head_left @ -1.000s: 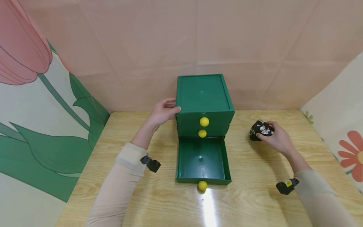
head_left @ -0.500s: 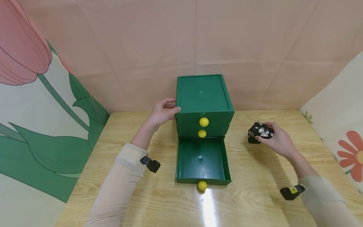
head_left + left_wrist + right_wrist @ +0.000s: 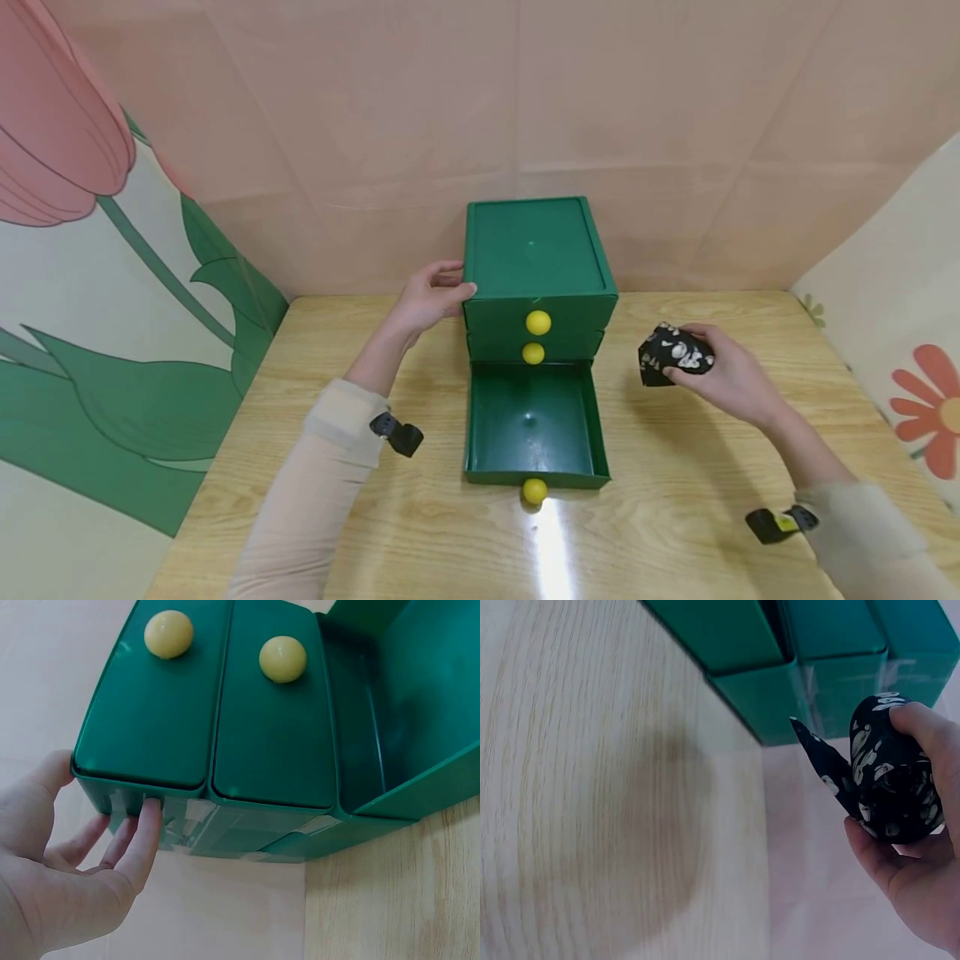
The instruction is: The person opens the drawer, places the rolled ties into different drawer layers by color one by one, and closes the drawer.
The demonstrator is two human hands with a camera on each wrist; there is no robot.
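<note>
A wooden table [image 3: 420,533] carries a green drawer cabinet [image 3: 534,250], which stands at the far middle of it. The bottom drawer [image 3: 531,421] of the cabinet is pulled out toward the person, and its inside shows only green plastic. The two drawers above it are closed, each with a yellow knob [image 3: 537,322]. The left hand [image 3: 427,296] rests against the left side wall of the cabinet, near the top edge; its fingers [image 3: 142,832] are nearly straight and touch the wall. The right hand [image 3: 731,375] is to the right of the cabinet, above the table, and its fingers are curled around a rolled black cloth with white pattern [image 3: 672,354]. The cloth is apart from the cabinet.
</note>
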